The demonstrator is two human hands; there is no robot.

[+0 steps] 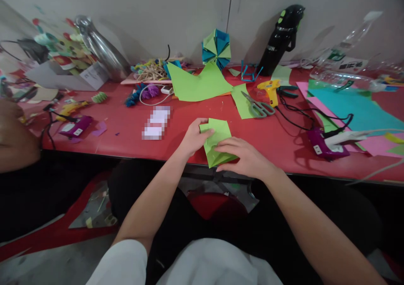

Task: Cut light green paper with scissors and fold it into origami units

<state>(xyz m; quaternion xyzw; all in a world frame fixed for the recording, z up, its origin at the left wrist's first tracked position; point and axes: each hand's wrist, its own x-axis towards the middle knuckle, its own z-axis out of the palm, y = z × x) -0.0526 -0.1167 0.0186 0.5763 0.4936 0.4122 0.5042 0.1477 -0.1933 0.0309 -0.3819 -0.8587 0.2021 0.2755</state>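
A folded piece of light green paper (217,129) is held between my two hands at the front edge of the red table. My left hand (197,137) grips its left side, thumb on top and fingers underneath. On the lower right part lies my right hand (241,155), its fingers and thumb around the paper's bottom corner. Behind my hands are a large green paper sheet (198,83) and a smaller green piece (242,104), with grey-green scissors (261,108) resting on the smaller one.
A yellow glue gun (269,90) and its cable lie right of the scissors, near a purple power strip (326,144). A blue-and-green folded paper ball (216,48) and a black bottle (282,38) stand along the wall. Another person's arm (17,137) is at the left.
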